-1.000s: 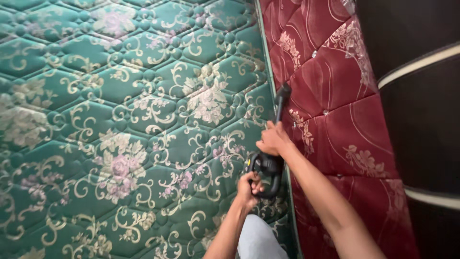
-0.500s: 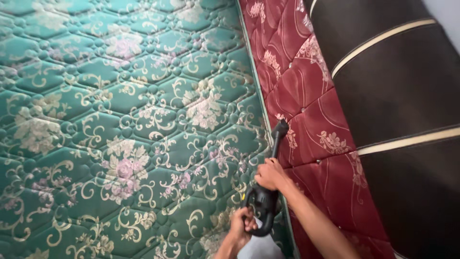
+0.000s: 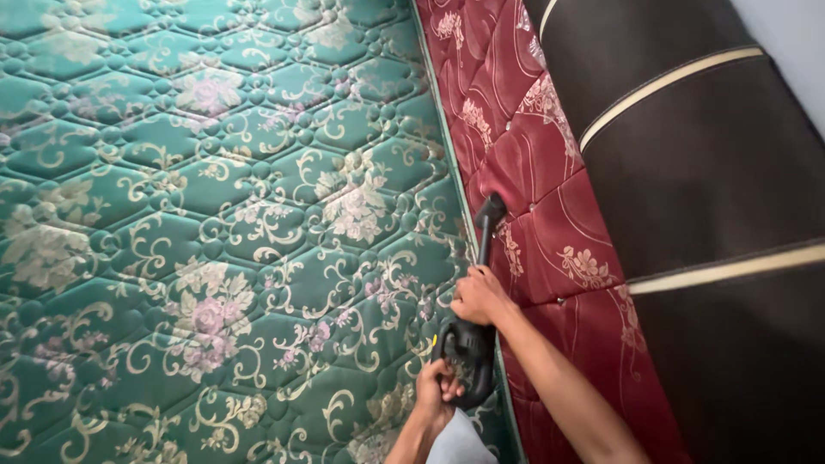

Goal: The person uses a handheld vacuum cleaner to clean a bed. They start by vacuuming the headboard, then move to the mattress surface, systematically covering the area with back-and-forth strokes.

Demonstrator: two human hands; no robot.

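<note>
Nearest to me, at the bottom edge, a pale grey trouser knee (image 3: 458,442) shows between my two forearms. My left hand (image 3: 436,388) is closed around the looped rear handle of the black handheld vacuum cleaner with a long narrow nozzle (image 3: 471,344), fingers wrapped through the loop, a firm full grip with nothing else in it. Just beyond, my right hand (image 3: 478,296) is folded over the top of the same machine where the body narrows into the tube, also shut tight on it. The vacuum lies along the seam where the green quilted mattress with cream and lilac floral scrollwork (image 3: 215,232) meets the dark red quilted mattress side panel with pale flower print (image 3: 550,232). The nozzle tip (image 3: 491,209) sits right in that crease, touching or nearly touching the red fabric; I cannot tell which. Farther right stands a dark brown padded panel with cream stripes (image 3: 713,163). From here I judge the main risk is the tip snagging the piping or a tufting button on the red panel if I push forward at this slant. With both hands crowded at the rear, the long nozzle could also wander out of the crease onto the green top.
</note>
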